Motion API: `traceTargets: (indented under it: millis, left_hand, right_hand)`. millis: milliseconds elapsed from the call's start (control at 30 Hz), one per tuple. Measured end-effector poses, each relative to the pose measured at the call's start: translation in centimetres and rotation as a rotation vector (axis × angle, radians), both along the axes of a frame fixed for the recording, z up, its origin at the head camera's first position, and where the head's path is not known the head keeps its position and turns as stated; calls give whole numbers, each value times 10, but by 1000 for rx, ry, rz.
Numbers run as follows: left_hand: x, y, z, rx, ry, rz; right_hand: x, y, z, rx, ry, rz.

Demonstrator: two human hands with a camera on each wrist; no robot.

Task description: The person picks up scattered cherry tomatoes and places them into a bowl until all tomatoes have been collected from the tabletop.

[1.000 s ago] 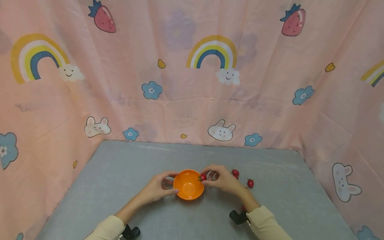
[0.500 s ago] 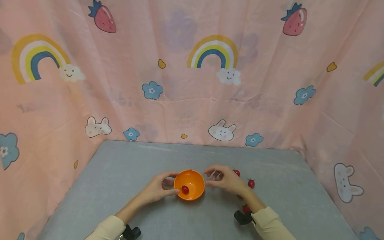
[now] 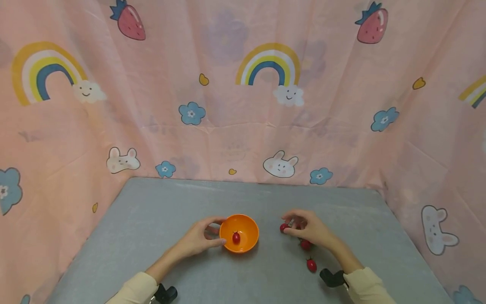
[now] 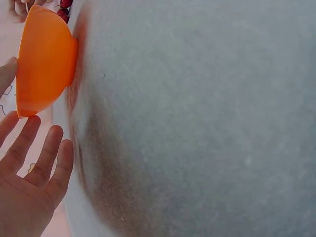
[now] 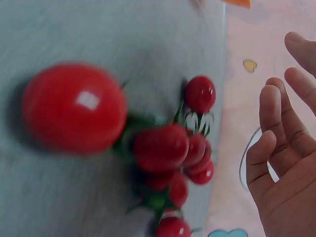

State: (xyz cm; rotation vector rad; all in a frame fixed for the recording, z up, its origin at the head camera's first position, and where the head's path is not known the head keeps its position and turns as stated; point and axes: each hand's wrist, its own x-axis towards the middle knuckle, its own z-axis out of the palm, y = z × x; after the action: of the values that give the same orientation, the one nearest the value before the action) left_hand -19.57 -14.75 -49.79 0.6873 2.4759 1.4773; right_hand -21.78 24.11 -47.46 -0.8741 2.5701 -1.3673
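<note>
My left hand (image 3: 200,237) holds the orange bowl (image 3: 248,232) at its left side, thumb and fingertips on the rim. Seen from the left wrist, the bowl (image 4: 45,59) stands upright, with the lower fingers (image 4: 60,168) spread and off it. One red cherry tomato (image 3: 236,237) lies inside. To the right, my right hand (image 3: 313,228) hovers over a group of cherry tomatoes, partly hiding them; one tomato (image 3: 284,228) shows by its fingertips. The right wrist view has this hand (image 5: 289,163) with relaxed fingers, apart from the clustered tomatoes (image 5: 163,148).
A single tomato (image 3: 311,265) lies nearer the front, by the black camera mount (image 3: 332,278) on the right wrist. The grey tabletop (image 3: 182,278) ends at a pink patterned curtain (image 3: 228,143) behind and at the sides.
My right hand let a cherry tomato go into the bowl, then moved right to the other tomatoes. The tomato has shifted slightly in the bowl. The left hand stays at the rim.
</note>
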Motion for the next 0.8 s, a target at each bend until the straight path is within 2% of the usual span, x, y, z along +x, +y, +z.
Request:
traceTargets:
  millis: [233, 800]
  left_hand:
    - [-1, -1, -1, -3, 8, -4]
    - [1, 0, 2, 3, 14, -13]
  right_hand:
    - [7, 22, -1, -35, 54, 22]
    - [26, 62, -5, -1, 39, -6]
